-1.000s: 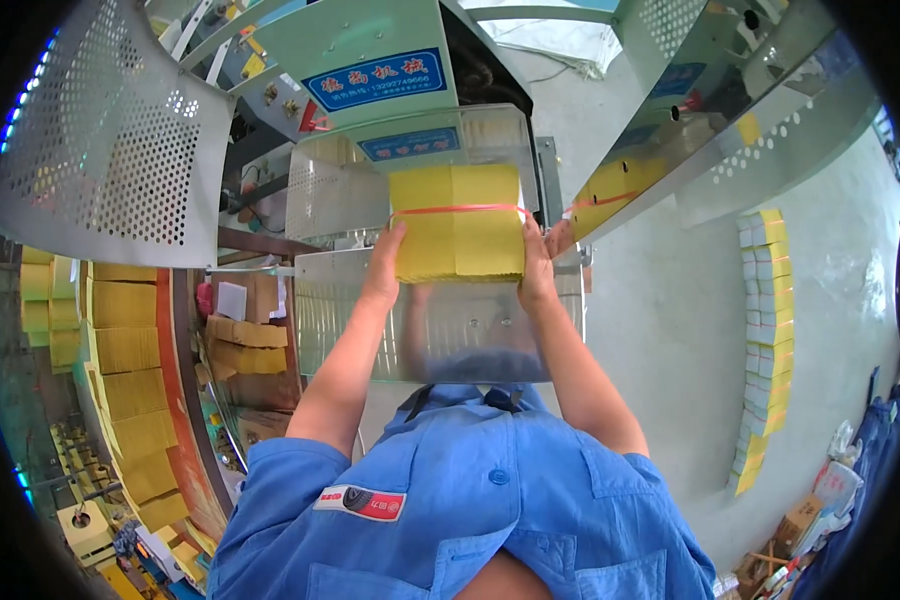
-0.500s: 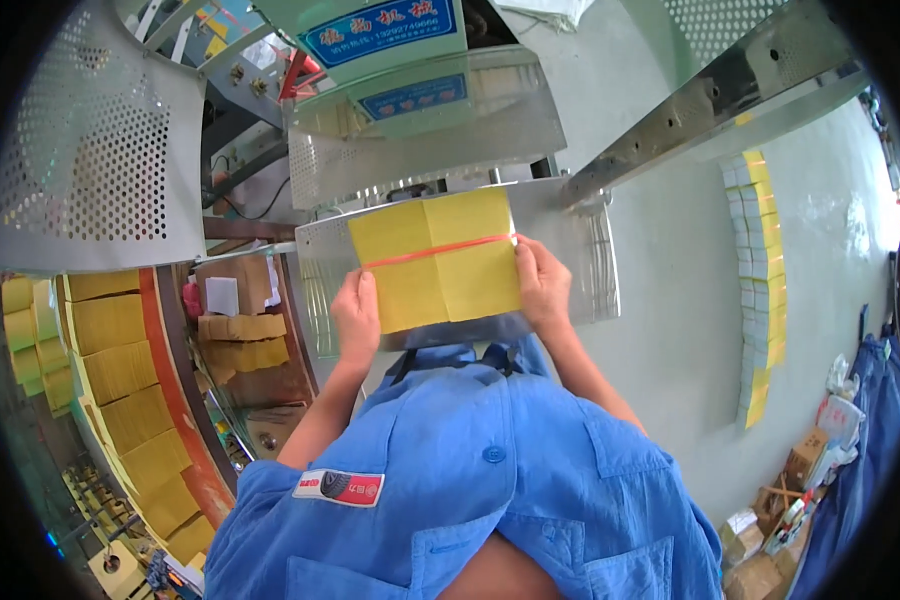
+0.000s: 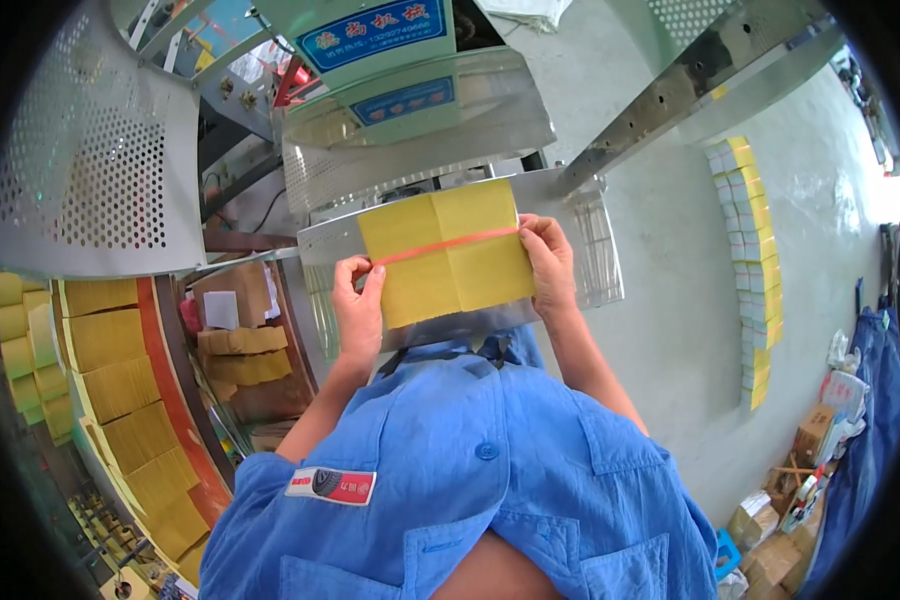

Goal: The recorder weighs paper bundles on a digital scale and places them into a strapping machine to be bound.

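A flat bundle of yellow paper [image 3: 485, 275], creased down its middle, lies over the metal machine table in front of me. An orange-red strap [image 3: 448, 245] runs across its width. My left hand [image 3: 358, 305] grips the bundle's left edge, thumb and bent fingers at the strap's end. At the opposite edge my right hand [image 3: 550, 262] grips the bundle, its thumb and curled fingers close to the strap's other end. The underside of the bundle is hidden.
A clear machine guard [image 3: 420, 130] stands just beyond the metal table [image 3: 330, 245]. Perforated metal panel [image 3: 100, 170] at far left. Yellow paper stacks [image 3: 120, 385] fill a left rack. A long row of strapped bundles [image 3: 755, 270] lies on the right floor, near cardboard boxes [image 3: 815, 430].
The bundle has tilted slightly and shifted a little to the right. My left fingers have curled up around the strap's end, and my right fingers have bent more at the edge.
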Action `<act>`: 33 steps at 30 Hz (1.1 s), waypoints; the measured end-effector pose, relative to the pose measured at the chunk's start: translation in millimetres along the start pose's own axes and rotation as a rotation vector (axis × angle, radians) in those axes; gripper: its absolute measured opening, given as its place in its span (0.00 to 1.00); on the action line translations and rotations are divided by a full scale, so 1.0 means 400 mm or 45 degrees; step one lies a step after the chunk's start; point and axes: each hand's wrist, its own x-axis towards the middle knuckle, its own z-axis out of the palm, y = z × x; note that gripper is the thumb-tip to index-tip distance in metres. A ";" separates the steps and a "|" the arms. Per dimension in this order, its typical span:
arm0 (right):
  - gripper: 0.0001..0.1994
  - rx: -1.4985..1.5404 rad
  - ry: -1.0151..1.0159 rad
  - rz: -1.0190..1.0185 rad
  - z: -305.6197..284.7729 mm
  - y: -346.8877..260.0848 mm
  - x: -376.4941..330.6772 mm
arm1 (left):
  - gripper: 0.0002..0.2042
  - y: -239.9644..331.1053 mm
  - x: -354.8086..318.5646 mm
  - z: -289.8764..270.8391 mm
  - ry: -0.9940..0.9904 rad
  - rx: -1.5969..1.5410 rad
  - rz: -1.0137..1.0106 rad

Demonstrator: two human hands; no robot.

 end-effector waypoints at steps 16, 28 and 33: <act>0.15 -0.252 -0.069 0.203 -0.009 -0.034 0.033 | 0.19 -0.042 0.071 0.020 -0.196 -0.633 -0.621; 0.16 -0.072 0.070 -0.115 -0.073 0.020 -0.030 | 0.23 -0.272 0.029 -0.024 -0.433 -0.410 -0.502; 0.19 -0.294 0.006 -0.174 -0.125 0.143 0.044 | 0.23 -0.321 0.101 0.100 -0.628 0.452 0.224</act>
